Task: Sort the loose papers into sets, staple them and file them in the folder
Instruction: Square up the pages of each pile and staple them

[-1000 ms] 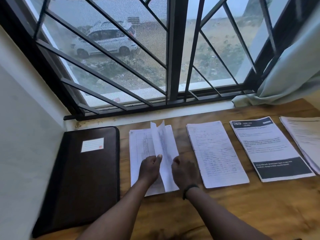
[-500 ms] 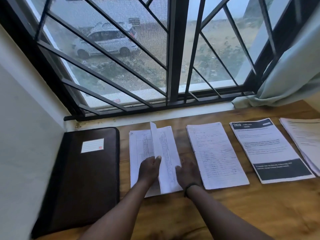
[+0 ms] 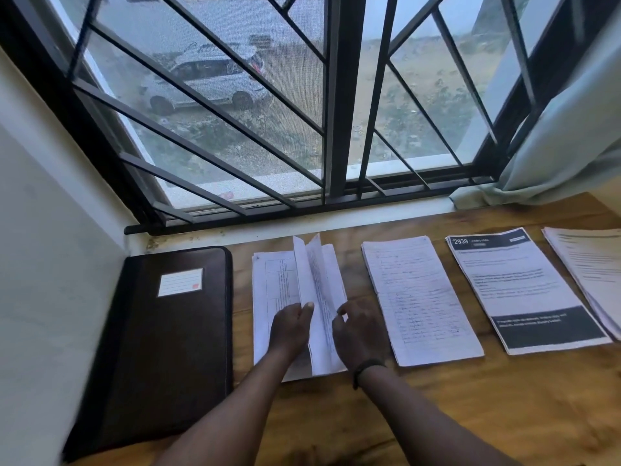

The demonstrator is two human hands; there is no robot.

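A dark brown folder (image 3: pixel 158 348) with a white label lies shut at the left of the wooden table (image 3: pixel 437 415). Beside it sits a stack of printed papers (image 3: pixel 272 290) with its upper sheets lifted on edge. My left hand (image 3: pixel 290 326) pinches the lifted sheets near their lower part, thumb against them. From the right, my right hand (image 3: pixel 359 331) touches the fanned sheet edges with curled fingers. Further right lie a handwritten set (image 3: pixel 420 297), a printed set with dark bands (image 3: pixel 524 290) and another printed stack (image 3: pixel 591 267) at the frame's edge.
A barred window (image 3: pixel 336 112) runs along the table's far side, with a pale curtain (image 3: pixel 571 136) hanging at the right. A white wall (image 3: pixel 43 264) borders the folder on the left. No stapler is in view.
The upper sheets of the left stack have been flipped through: they fell flatter half a second ago and now stand up fanned again. Both hands stayed at the stack.
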